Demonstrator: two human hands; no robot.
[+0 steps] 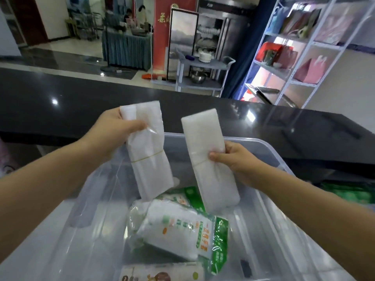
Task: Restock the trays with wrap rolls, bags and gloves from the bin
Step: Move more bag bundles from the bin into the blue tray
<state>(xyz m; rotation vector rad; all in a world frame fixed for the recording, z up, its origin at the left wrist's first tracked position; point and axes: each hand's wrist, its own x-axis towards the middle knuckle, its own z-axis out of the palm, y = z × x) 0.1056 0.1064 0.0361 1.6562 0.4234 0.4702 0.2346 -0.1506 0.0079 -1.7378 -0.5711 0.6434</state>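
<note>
My left hand (113,131) pinches the upper part of a white bundle of plastic bags (151,157) bound by a rubber band, held above the clear plastic bin (272,151). My right hand (233,159) grips a second white bag bundle (209,159) at its middle, also lifted over the bin. Inside the bin lie green-and-white packs of gloves (176,232) and another printed pack (160,273) at the near end. No trays are in view.
A dark glossy counter (81,102) runs behind the bin. Green packaging (353,191) shows at the right beyond the bin. Farther back stand a grey cart (203,78), a white shelving rack (300,57) and a cloth-covered table (125,49).
</note>
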